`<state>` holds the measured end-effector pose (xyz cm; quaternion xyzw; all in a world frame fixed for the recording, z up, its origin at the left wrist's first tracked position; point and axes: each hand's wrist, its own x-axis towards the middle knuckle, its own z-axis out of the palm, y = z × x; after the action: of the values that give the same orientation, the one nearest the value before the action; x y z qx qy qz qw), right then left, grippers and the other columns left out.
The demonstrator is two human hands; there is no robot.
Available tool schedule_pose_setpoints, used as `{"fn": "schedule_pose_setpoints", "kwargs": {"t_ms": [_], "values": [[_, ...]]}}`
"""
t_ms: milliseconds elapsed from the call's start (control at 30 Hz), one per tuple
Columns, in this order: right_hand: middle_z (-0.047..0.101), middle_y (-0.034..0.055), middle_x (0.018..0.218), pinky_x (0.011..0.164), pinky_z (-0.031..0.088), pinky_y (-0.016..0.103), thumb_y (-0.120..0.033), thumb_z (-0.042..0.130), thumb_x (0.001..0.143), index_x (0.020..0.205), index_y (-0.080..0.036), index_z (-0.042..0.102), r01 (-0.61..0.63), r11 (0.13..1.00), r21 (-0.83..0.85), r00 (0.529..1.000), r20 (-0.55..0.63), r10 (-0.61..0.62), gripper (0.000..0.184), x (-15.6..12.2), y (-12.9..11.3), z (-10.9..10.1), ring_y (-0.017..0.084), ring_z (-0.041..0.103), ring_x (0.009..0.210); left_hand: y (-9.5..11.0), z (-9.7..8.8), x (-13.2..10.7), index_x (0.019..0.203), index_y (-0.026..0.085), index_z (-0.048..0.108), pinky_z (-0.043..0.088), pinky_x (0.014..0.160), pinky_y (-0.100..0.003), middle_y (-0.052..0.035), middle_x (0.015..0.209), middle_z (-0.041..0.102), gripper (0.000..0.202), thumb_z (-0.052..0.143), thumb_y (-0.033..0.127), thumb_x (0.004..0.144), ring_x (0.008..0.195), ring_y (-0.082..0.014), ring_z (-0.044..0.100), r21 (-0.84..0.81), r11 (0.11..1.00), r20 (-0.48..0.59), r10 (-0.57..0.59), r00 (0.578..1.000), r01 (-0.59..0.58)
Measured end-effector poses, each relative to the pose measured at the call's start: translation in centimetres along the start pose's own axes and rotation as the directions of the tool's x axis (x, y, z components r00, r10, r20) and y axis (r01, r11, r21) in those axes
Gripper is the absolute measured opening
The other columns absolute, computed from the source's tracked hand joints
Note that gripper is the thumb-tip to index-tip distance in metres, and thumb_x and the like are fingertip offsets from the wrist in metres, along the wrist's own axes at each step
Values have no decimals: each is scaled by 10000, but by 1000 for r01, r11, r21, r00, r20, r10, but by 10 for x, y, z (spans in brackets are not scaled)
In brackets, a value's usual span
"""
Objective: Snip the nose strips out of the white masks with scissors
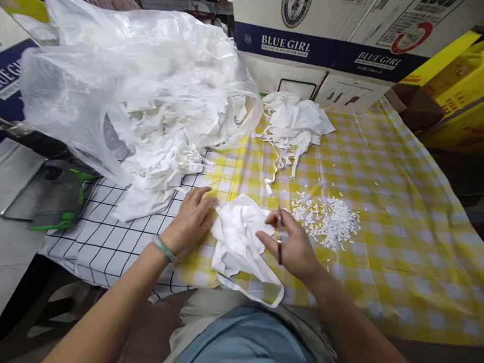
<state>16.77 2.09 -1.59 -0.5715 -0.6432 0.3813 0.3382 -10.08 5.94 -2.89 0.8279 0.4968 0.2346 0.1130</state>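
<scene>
A white strappy garment (242, 227) lies crumpled on the yellow checked cloth before me, one strap looped toward my lap. At its left edge is my left hand (194, 217), fingers apart and slightly bent, with nothing visible in them. My right hand (293, 244) is closed around small metal scissors (280, 234), partly hidden by the fingers. Its thumb and fingertips are at the garment's right side; whether they pinch the fabric I cannot tell. Beyond that hand lies a scattered heap of small white cut pieces (336, 219).
A large clear plastic bag (151, 45) spills white garments (155, 176) at the back left. More white garments (295, 118) with dangling straps lie at the back centre. Cardboard boxes (328, 55) wall off the far edge. A grey and green item (60, 194) sits at the left.
</scene>
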Motion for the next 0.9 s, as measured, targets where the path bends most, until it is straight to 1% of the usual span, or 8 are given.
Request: {"fn": "schedule_pose_setpoints", "kwargs": {"t_ms": [200,267,333,400,467,600,767,900], "values": [[661,31,925,793,490,308,-286,727,736,933,-206,617,79,988,133,991,97,-93,240,38,-31,58,176,593,819,18,-19,17,915,183,551,527,761,-328,-101,955,618,165,414,91,906,879,-198,600,-35,998,-113,56,992,-61],[643,8,826,738,486,288,-245,687,727,855,-200,611,73,980,184,991,101,-93,155,48,-33,65,161,587,756,35,-38,11,895,186,551,505,735,-311,-88,933,610,127,453,106,890,857,-192,586,-73,997,-185,-21,983,8],[612,-10,756,697,479,274,-225,656,714,801,-199,583,53,959,278,995,71,-75,116,55,-35,63,150,576,710,47,-53,3,846,190,557,466,636,-277,-49,829,587,59,516,152,867,740,-169,550,-250,953,-120,-205,971,170],[604,-12,763,715,485,280,-213,653,693,794,-202,563,58,924,377,997,27,-74,136,60,-37,57,149,579,720,51,-59,-5,840,183,591,438,587,-258,-30,776,578,52,550,213,851,683,-154,522,-536,750,153,-366,918,388],[605,-5,796,754,493,294,-196,652,683,798,-205,557,76,897,435,996,8,-88,149,63,-39,49,152,587,748,52,-57,-11,878,166,653,452,606,-265,-45,781,599,168,536,286,870,694,-157,532,-727,392,449,-350,822,564],[608,8,853,777,495,300,-170,653,691,823,-207,566,93,844,528,987,61,-147,163,64,-42,35,156,593,795,52,-45,-13,970,124,740,482,668,-272,-66,772,616,295,557,350,919,682,-144,540,-764,-117,644,-205,738,634],[584,-7,811,747,482,293,-166,663,696,820,-204,569,100,845,525,950,202,-238,161,66,-47,18,145,566,755,62,-39,-3,949,100,758,536,779,-313,-120,954,684,247,626,298,884,784,-187,652,-637,-431,723,-45,689,639],[583,-1,828,780,488,303,-154,664,714,820,-209,558,174,834,524,919,218,-329,159,68,-52,10,152,571,790,70,-38,-1,935,97,767,542,793,-316,-94,876,668,225,659,282,868,705,-140,606,-608,-485,722,-10,692,628]]}}
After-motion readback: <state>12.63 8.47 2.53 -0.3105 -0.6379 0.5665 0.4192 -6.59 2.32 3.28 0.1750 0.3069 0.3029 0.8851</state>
